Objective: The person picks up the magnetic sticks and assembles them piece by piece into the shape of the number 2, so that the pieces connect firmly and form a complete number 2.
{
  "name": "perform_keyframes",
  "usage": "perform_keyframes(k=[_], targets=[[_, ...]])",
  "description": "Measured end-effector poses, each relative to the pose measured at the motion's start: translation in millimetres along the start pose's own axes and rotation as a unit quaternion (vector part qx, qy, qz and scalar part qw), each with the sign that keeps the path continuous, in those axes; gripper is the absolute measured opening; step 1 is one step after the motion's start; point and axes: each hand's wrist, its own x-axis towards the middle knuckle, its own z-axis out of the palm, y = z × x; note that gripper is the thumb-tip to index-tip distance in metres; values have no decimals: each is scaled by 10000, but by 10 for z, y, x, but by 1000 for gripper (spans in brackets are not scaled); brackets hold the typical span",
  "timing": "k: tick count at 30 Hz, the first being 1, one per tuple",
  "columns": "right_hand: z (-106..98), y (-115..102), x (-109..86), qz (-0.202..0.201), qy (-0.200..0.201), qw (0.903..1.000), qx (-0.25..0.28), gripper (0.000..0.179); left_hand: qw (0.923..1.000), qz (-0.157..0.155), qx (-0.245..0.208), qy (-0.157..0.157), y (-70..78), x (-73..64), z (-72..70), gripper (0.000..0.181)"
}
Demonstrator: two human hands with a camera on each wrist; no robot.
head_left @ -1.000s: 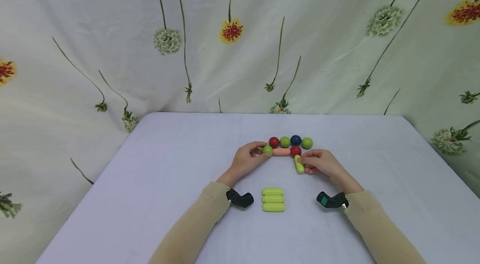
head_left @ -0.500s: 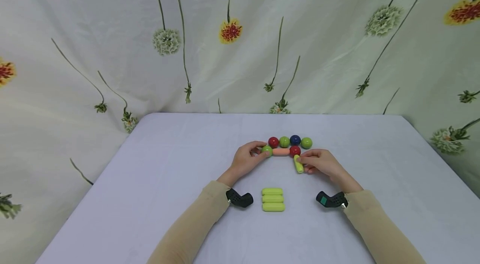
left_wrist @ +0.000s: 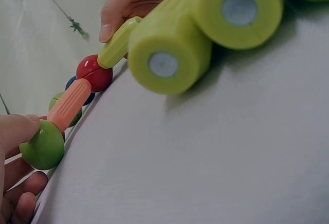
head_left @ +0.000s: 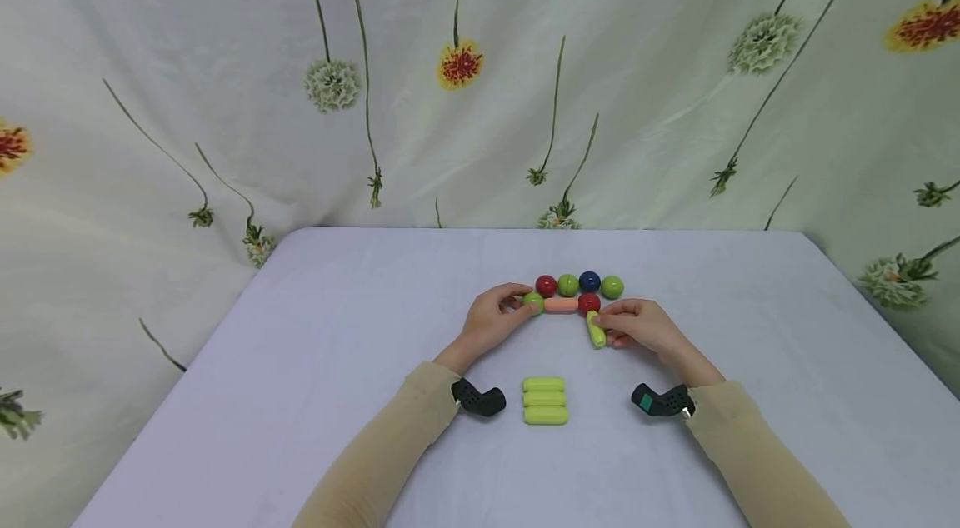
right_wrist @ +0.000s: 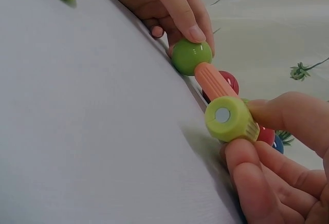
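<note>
My left hand [head_left: 491, 318] pinches a green ball [left_wrist: 43, 146] between thumb and fingers. From that ball an orange magnetic rod [head_left: 561, 305] runs right to a red ball [head_left: 588, 303], end to end. A yellow-green magnetic rod [head_left: 596, 331] meets the red ball and slants toward the front. Its sides are pinched by the thumb and fingers of my right hand [head_left: 647, 326]. In the right wrist view, a pale metal disc [right_wrist: 222, 114] shows in this rod's near end, and the rod partly hides the red ball.
Just behind the joined pieces, a red ball [head_left: 547, 286], a green ball [head_left: 567, 286], a blue ball [head_left: 589, 282] and another green ball [head_left: 612, 287] stand in a row. Three yellow-green rods [head_left: 545, 400] lie side by side nearer the front, between the forearms. A floral cloth [head_left: 645, 128] hangs behind the table.
</note>
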Motion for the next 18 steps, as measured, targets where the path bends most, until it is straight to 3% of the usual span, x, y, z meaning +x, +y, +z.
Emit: perform_keyframes(k=[18], targets=[[15,3,-10,-127,72,9999,-46,44,9987,-413,90,298,70,179,71,31]])
